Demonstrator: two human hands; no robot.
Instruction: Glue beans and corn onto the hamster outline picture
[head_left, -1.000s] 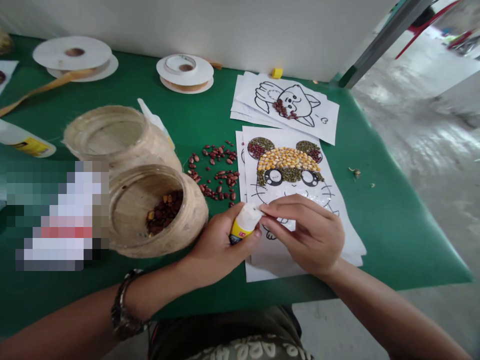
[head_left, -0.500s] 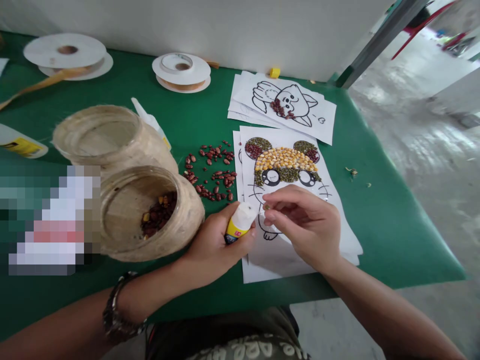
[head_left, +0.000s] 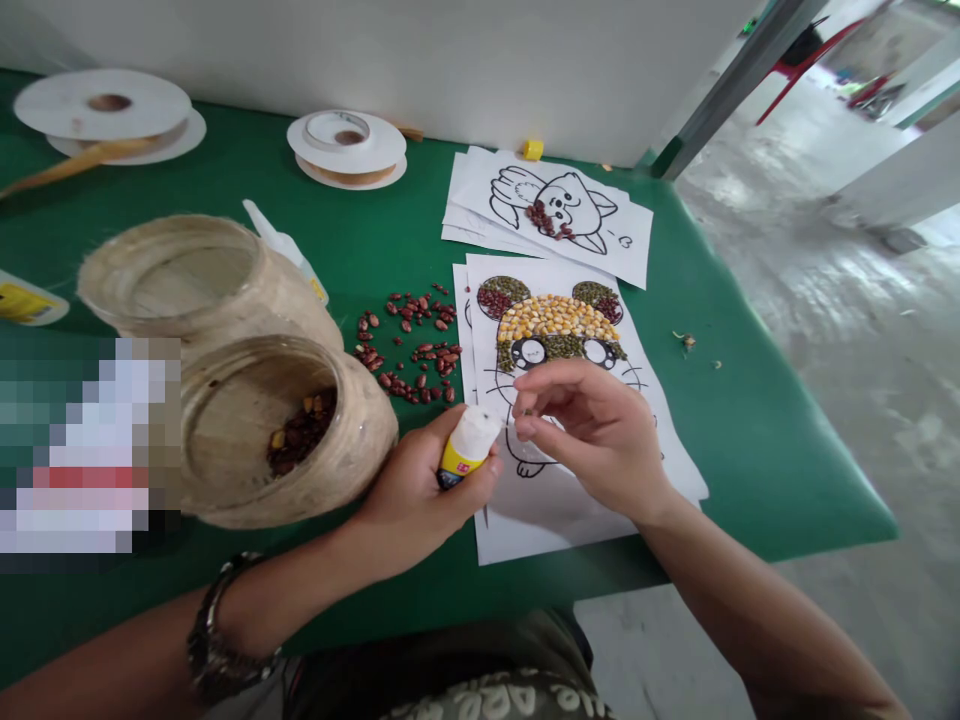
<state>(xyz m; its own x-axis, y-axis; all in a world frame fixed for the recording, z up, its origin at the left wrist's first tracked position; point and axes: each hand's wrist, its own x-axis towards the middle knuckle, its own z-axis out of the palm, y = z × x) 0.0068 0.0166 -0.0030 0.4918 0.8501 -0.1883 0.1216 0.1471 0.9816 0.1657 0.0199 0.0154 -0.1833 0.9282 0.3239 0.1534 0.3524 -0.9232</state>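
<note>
My left hand [head_left: 416, 495] is wrapped round a small glue bottle [head_left: 466, 445] with a white top and a yellow label, held tilted over the near edge of a drawing sheet [head_left: 559, 345]. The sheet shows a cartoon animal face partly covered with yellow corn, green and red seeds. My right hand [head_left: 592, 430] hovers over the lower face of the drawing, just right of the bottle's tip. Its thumb and fingertips are pinched together, and what they hold is too small to see.
Two rope-wrapped jars [head_left: 277, 425] lie on their sides at left, the near one holding red beans. Loose red beans [head_left: 409, 345] are scattered on the green table [head_left: 720, 430]. More drawings [head_left: 551, 205], two ribbon spools [head_left: 346, 145] and other glue bottles [head_left: 285, 245] lie behind.
My right hand has lifted off the bottle's tip and drawn back slightly, fingers pinched. The view has shifted a little to the right.
</note>
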